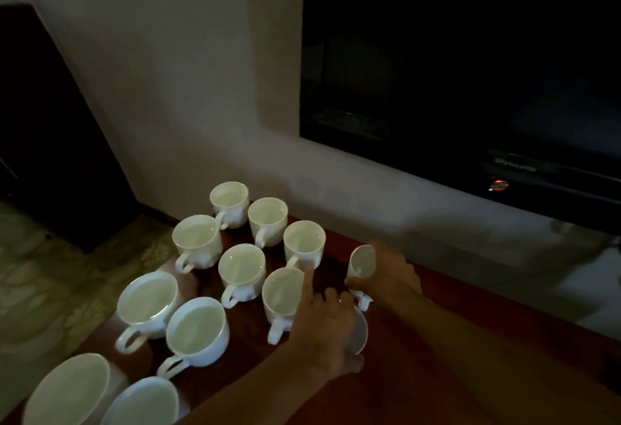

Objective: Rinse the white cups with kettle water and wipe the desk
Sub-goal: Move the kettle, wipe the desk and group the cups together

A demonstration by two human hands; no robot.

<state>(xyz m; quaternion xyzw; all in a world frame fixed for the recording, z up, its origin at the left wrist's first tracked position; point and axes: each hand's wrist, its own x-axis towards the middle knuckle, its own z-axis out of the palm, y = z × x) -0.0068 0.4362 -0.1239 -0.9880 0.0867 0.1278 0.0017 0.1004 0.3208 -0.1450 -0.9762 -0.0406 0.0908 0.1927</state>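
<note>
Approx. ten white cups [242,268] upright on desk [437,374], seemingly water-filled; right hand [391,273] fingers grip a tilted cup [361,261], left hand [327,327] fingers curl round another cup [359,334]; wiping seems undone.

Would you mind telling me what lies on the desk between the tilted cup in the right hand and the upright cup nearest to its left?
In the head view, only bare dark desk lies between the tilted cup and that upright cup.
</note>
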